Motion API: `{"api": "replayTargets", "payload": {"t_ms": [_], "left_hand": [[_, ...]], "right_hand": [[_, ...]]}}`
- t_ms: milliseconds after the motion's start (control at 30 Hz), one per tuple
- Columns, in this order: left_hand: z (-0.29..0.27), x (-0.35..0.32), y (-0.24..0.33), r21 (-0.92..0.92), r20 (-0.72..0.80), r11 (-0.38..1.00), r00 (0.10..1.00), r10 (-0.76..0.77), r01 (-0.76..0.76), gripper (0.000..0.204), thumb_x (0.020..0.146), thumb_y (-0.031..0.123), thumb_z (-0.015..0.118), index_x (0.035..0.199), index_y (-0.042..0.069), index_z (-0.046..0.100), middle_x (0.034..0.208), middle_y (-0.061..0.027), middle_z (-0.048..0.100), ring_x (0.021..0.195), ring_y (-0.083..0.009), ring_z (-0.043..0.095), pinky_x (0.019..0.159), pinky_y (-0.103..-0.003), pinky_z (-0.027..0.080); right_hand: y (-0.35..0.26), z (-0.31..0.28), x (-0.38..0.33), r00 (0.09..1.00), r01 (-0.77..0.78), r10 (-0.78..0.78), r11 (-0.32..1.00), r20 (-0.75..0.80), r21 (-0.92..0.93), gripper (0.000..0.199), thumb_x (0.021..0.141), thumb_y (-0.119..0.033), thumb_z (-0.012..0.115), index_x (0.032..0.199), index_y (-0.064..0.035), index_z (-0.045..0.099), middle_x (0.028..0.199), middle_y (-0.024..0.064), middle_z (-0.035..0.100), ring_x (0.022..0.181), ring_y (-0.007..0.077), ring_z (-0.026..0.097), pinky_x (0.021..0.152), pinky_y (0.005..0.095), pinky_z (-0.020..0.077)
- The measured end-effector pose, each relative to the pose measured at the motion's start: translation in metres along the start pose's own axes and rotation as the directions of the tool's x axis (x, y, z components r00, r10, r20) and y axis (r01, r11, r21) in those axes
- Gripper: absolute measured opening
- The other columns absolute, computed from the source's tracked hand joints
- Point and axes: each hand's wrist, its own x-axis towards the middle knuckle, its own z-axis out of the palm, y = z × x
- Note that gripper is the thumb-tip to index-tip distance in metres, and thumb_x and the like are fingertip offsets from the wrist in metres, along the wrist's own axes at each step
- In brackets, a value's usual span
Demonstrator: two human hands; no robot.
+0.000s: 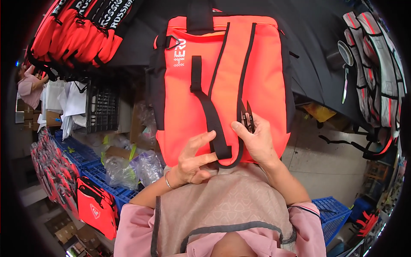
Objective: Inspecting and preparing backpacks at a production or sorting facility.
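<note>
A bright orange-red backpack with black side panels lies in front of me, partly on a black-covered table. Its padded shoulder strap runs down toward my body, edged in black binding. Beside it, a black webbing strap leads to the padded strap's lower end. My right hand grips black thread snips, blades pointing up, over the padded strap's right edge. My left hand has its fingers apart, and a fingertip meets the webbing near the strap's lower end.
Stacked red and black bag pieces lie at the far left. Grey straps hang over the table's right side, near a round-rimmed object. Lower left are a blue crate, clear plastic bags and a black crate. Another person is at far left.
</note>
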Motion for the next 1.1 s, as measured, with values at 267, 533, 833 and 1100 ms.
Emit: {"api": "replayTargets", "payload": {"t_ms": [267, 533, 833, 1100], "left_hand": [[-0.019, -0.005, 0.023, -0.330, 0.129, 0.909, 0.966, -0.225, 0.256, 0.043, 0.097, 0.022, 0.048, 0.061, 0.002, 0.060, 0.069, -0.0122, 0.065, 0.061, -0.0197, 0.063, 0.056, -0.032, 0.050], [0.007, 0.049, 0.008, -0.404, -0.236, 0.806, 0.802, -0.549, 0.433, 0.041, 0.080, 0.003, 0.075, 0.116, -0.001, 0.056, 0.105, -0.0081, 0.065, 0.090, -0.0190, 0.064, 0.081, -0.032, 0.053], [0.013, 0.045, 0.020, -0.519, 0.330, 0.433, 0.640, -0.693, 0.737, 0.025, 0.083, 0.009, 0.076, 0.104, -0.002, 0.069, 0.111, -0.0122, 0.067, 0.103, -0.0187, 0.063, 0.094, -0.038, 0.050], [0.007, 0.034, -0.015, 0.322, -0.004, 0.946, 0.999, 0.048, -0.044, 0.033, 0.077, 0.028, 0.079, 0.067, 0.002, 0.060, 0.126, -0.0156, 0.059, 0.122, -0.0397, 0.049, 0.112, -0.059, 0.021]], "right_hand": [[-0.014, 0.001, 0.013, 0.972, 0.227, -0.233, 0.965, -0.033, -0.133, 0.010, 0.090, -0.006, 0.066, 0.094, 0.0018, 0.061, 0.072, -0.0034, 0.052, 0.066, 0.0041, 0.046, 0.060, 0.0229, 0.0400], [-0.019, 0.009, 0.020, 0.956, 0.291, -0.291, 0.956, -0.022, 0.016, 0.010, 0.092, -0.008, 0.066, 0.095, 0.0000, 0.061, 0.075, -0.0057, 0.053, 0.068, 0.0030, 0.046, 0.062, 0.0207, 0.0394], [0.010, 0.002, 0.031, 0.990, 0.136, -0.122, 0.951, -0.065, 0.279, 0.008, 0.091, -0.010, 0.068, 0.091, -0.0046, 0.062, 0.079, -0.0060, 0.055, 0.070, 0.0022, 0.047, 0.064, 0.0201, 0.0400], [0.021, 0.009, 0.017, 0.995, -0.094, 0.101, 0.937, -0.002, 0.338, 0.011, 0.089, -0.011, 0.069, 0.091, -0.0048, 0.060, 0.080, -0.0047, 0.055, 0.072, 0.0039, 0.048, 0.067, 0.0228, 0.0428]]}}
